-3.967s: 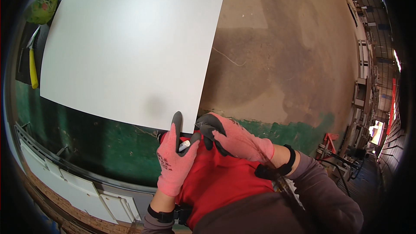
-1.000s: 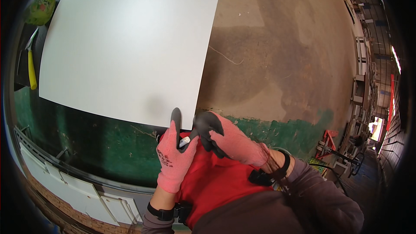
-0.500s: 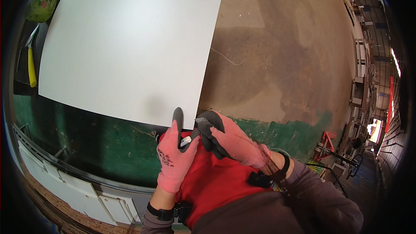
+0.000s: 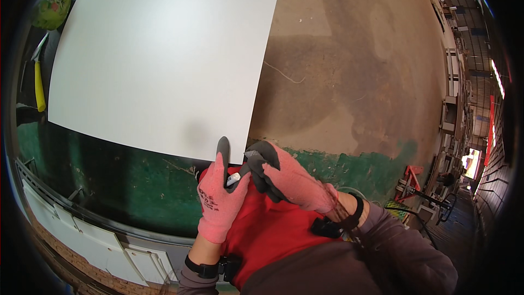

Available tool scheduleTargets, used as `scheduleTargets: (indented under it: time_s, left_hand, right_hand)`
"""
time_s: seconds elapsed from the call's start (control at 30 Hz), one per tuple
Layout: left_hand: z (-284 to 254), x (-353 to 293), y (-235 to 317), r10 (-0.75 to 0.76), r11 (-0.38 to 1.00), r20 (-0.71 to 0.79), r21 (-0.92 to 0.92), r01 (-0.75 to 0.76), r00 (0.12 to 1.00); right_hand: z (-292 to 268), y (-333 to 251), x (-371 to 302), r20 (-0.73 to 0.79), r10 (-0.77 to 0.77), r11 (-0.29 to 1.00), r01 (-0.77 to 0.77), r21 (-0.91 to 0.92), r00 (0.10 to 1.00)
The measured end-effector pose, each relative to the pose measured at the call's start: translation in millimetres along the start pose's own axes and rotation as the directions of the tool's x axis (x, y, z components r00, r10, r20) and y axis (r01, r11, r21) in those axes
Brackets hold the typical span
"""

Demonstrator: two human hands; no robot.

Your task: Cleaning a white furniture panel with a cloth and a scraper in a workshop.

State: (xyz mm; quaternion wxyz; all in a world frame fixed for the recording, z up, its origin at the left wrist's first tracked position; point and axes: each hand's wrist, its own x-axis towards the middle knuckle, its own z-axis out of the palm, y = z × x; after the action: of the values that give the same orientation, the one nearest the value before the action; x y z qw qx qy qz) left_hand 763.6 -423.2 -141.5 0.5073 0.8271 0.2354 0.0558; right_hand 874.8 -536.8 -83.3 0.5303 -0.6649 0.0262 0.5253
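A large white board [image 4: 158,65] lies in front of me. My left hand [image 4: 221,194], in a pink glove with dark grey fingers, is at its near edge. The index finger stretches onto the board near the right corner, while a small white cylindrical piece [image 4: 233,178] sits between thumb and fingers. Just off that corner, my right hand [image 4: 281,175], gloved alike, is closed with thumb and fingers pinched. A small grey pointed piece [image 4: 251,154] pokes out at its fingertips; its kind is unclear. Both hands are close together, and my lower fingers are partly hidden.
On the dark surface left of the board are a yellow-handled tool [image 4: 39,86] and a green plastic bag [image 4: 52,8]. Brown and green floor [image 4: 349,71] spreads to the right. A red metal stand [image 4: 413,173] is at the right. White panels [image 4: 98,240] lean at lower left.
Very little differs. My right hand has shifted slightly left and turned a little; my left hand keeps its place on the board's edge.
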Motion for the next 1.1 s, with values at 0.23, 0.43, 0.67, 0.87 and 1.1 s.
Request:
scheduleTargets:
  time_s: [0.23, 0.43, 0.67, 0.87, 1.1]
  left_hand:
    - [1.1, -0.7, -1.5, 0.004, 1.000, -0.008, -0.004, -0.004, 1.000]
    - [-0.8, 1.8, 0.1, 0.064, 0.998, -0.027, 0.010, -0.063, 0.998]
    - [1.9, -0.8, -3.0, 0.007, 1.000, -0.010, 0.003, -0.007, 1.000]
    - [-0.3, 1.7, 1.5, 0.014, 1.000, 0.001, 0.012, -0.015, 1.000]
    - [-0.7, 2.1, -0.5, 0.064, 0.998, -0.033, 0.025, -0.064, 0.997]
  right_hand:
    - [-0.4, 3.5, 0.9, -0.010, -0.011, 0.998, 0.011, -0.061, 1.000]
    - [0.0, -11.4, -4.6, -0.018, 0.044, 0.999, -0.045, -0.031, 0.999]
    - [-4.7, -15.3, -2.3, 0.053, 0.070, 0.997, -0.067, -0.046, 0.996]
    - [-7.8, -9.3, -0.5, 0.070, 0.082, 0.996, -0.079, -0.037, 0.994]
    - [-7.5, -14.2, -2.6, 0.087, 0.107, 0.994, -0.109, 0.013, 0.990]
